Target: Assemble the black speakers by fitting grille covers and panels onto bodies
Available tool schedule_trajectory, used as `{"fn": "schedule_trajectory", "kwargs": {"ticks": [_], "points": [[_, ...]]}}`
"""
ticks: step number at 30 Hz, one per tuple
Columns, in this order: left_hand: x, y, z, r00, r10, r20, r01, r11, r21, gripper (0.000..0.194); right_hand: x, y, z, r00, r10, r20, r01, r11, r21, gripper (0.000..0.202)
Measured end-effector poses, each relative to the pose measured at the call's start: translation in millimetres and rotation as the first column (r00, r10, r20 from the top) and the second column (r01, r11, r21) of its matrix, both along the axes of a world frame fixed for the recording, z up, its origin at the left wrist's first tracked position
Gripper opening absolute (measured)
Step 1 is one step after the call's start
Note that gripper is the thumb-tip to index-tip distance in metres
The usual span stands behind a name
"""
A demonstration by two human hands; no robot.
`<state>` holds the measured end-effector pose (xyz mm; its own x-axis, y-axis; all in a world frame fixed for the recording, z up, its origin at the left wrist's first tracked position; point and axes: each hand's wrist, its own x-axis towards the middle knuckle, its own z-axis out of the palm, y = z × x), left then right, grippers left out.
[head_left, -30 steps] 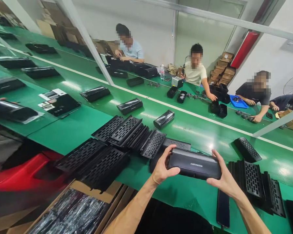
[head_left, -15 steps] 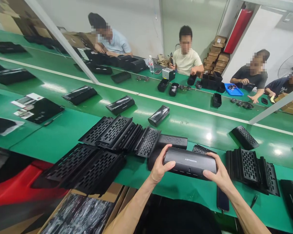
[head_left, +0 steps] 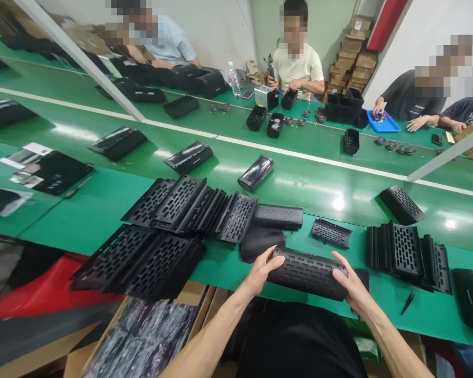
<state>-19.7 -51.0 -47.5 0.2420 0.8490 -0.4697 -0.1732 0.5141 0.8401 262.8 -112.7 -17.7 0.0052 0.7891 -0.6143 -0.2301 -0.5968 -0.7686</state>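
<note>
A black speaker body [head_left: 307, 274] with a slotted grille side facing up is held level between my hands, at the near edge of the green bench. My left hand [head_left: 260, 270] grips its left end, thumb on top. Around the right end my right hand [head_left: 350, 283] is closed, its thumb on the grille. Just beyond lie a dark rounded case [head_left: 260, 244] and another slotted speaker [head_left: 279, 216]. A single loose grille panel [head_left: 331, 232] rests on the bench past my right hand. Partly covered by that hand is a dark phone [head_left: 363, 278].
Stacked grille panels [head_left: 181, 205] lie left, and more panels [head_left: 405, 257] stand right beside a pen [head_left: 408, 303]. Glossy speakers [head_left: 256, 173] sit on the green conveyor [head_left: 299, 184]. Below left is a carton of wrapped parts [head_left: 142, 336]. Several co-workers sit across, among them one person [head_left: 299, 68].
The speaker has been turned over in my hands: its lettered face was showing, now its slotted grille does. The view has tilted downward. A co-worker's hand across has moved onto the blue tray.
</note>
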Motion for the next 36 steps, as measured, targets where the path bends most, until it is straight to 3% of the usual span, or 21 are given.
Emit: {"fn": "schedule_trajectory", "kwargs": {"ticks": [3, 7, 13, 16, 19, 21, 24, 27, 29, 31, 33, 36], "points": [[-5, -1, -1.4, 0.997, -0.059, 0.045, 0.062, 0.996, -0.058, 0.077, 6, -8, -3.3, 0.999, 0.0, -0.054, 0.0, 1.0, 0.009, 0.103], [-14, -2, -5.7, 0.975, -0.168, 0.147, 0.176, 0.984, -0.042, 0.093, 12, -14, -8.6, 1.0, -0.017, -0.025, 0.017, 1.0, 0.02, 0.089], [-8, 0, -20.1, 0.987, -0.145, 0.069, 0.144, 0.989, 0.027, 0.095, 13, -13, -12.5, 0.999, -0.031, -0.038, 0.031, 1.0, 0.0, 0.085], [-8, 4, -22.6, 0.971, -0.226, 0.075, 0.226, 0.974, 0.008, 0.106, 16, -14, -14.1, 0.997, -0.016, -0.074, 0.011, 0.998, -0.063, 0.093], [-10, 7, -18.0, 0.942, -0.324, 0.084, 0.323, 0.946, 0.028, 0.12, 21, -17, -16.6, 0.994, 0.04, -0.104, -0.048, 0.996, -0.075, 0.119], [-11, 8, -11.8, 0.936, -0.349, 0.051, 0.347, 0.937, 0.051, 0.118, 24, -22, -17.6, 0.993, 0.105, -0.063, -0.107, 0.993, -0.042, 0.13], [-10, 11, -2.3, 0.931, -0.365, -0.003, 0.365, 0.928, 0.081, 0.114, 25, -29, -16.2, 0.988, 0.153, 0.02, -0.153, 0.988, 0.002, 0.121], [-6, 20, 1.4, 0.937, -0.349, -0.026, 0.35, 0.93, 0.114, 0.115, 25, -26, -12.1, 0.994, 0.105, -0.009, -0.105, 0.994, 0.027, 0.11], [-1, 27, -2.0, 0.965, -0.261, -0.027, 0.262, 0.953, 0.153, 0.116, 27, -8, -10.2, 0.998, 0.037, -0.046, -0.034, 0.997, 0.062, 0.106], [7, 32, -10.0, 0.991, -0.105, -0.086, 0.118, 0.98, 0.162, 0.105, 31, 28, -12.0, 0.995, -0.074, -0.064, 0.081, 0.99, 0.114, 0.103], [16, 33, -20.6, 0.976, 0.024, -0.216, 0.002, 0.993, 0.121, 0.08, 38, 80, -19.4, 0.971, -0.234, -0.054, 0.24, 0.96, 0.144, 0.099], [26, 24, -35.2, 0.935, 0.058, -0.349, -0.048, 0.998, 0.038, 0.047, 51, 166, -40.2, 0.913, -0.407, 0.001, 0.404, 0.906, 0.124, 0.082]]}}
